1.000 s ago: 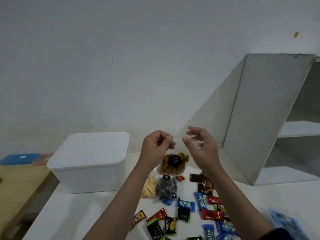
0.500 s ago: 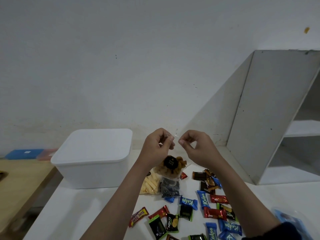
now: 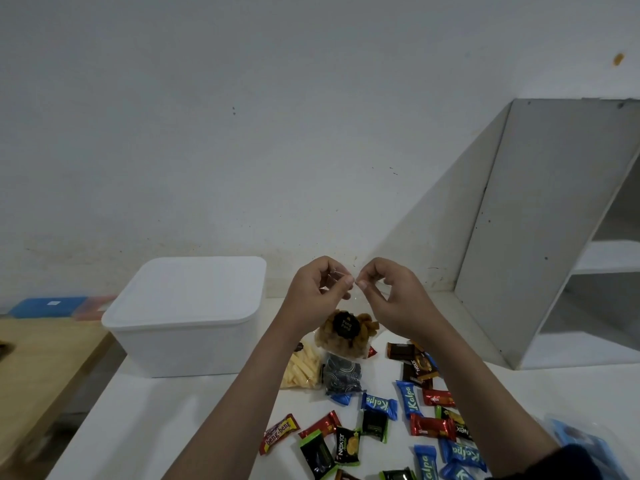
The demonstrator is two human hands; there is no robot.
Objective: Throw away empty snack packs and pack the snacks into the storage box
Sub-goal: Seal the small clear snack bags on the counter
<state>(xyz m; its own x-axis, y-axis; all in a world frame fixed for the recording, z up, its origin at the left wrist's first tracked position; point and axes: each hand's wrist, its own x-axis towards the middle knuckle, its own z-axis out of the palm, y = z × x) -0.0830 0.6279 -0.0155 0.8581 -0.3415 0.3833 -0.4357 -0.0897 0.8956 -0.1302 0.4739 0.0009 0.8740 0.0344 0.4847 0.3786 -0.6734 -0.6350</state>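
My left hand [image 3: 318, 292] and my right hand [image 3: 394, 299] are raised above the table, fingertips almost meeting, and both pinch the top of a clear snack bag [image 3: 346, 332] of brown pieces with a black round label. The bag hangs below my hands. A white storage box [image 3: 187, 317] with its lid on stands to the left on the white table [image 3: 145, 420]. Several small wrapped snacks lie under my arms: blue Kalpa packs [image 3: 379, 403], a red pack [image 3: 433, 426], a Nextar pack [image 3: 348, 446] and a beng-beng bar [image 3: 280, 433].
A clear bag of pale yellow sticks [image 3: 301, 370] and a dark patterned pack [image 3: 343, 374] lie beside the box. A white shelf unit [image 3: 554, 237] stands at the right. A wooden surface [image 3: 38, 372] with blue and red items sits at the left.
My right hand has closed in on my left hand and now pinches the bag top, where a second ago its fingers were spread. The bag has stayed hanging below.
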